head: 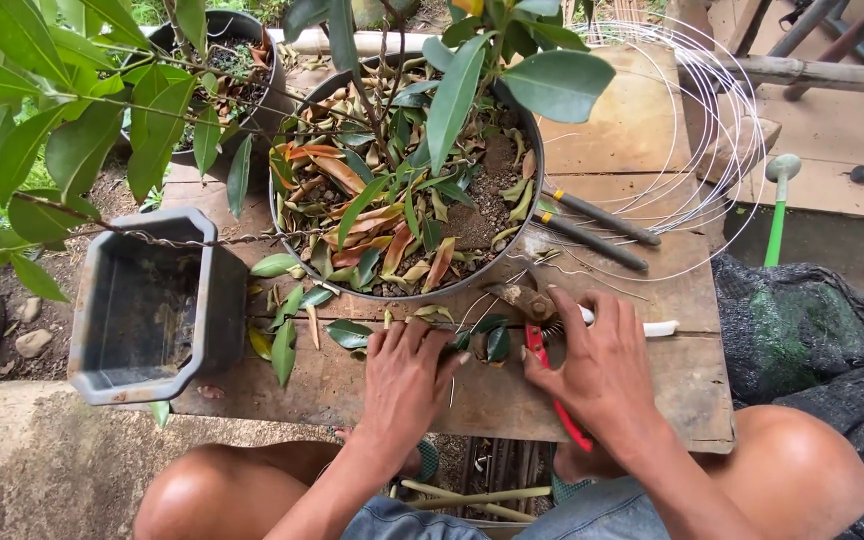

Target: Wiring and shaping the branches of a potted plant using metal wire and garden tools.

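My right hand (602,365) is closed around red-handled pruning shears (544,355), their rusty blades pointing up toward the pot. My left hand (404,375) rests on the wooden board (672,370), fingers pinching a small leafy twig (487,340) right beside the shear blades. Just beyond both hands stands a round dark pot (527,215) with a leafy plant (452,90), its soil covered in fallen green and orange leaves.
An empty grey square pot (152,310) sits at the left. A coil of thin wire (692,140) and dark-handled pliers (597,225) lie to the right of the round pot. Loose leaves (287,330) scatter the board. A second potted plant (242,70) stands behind.
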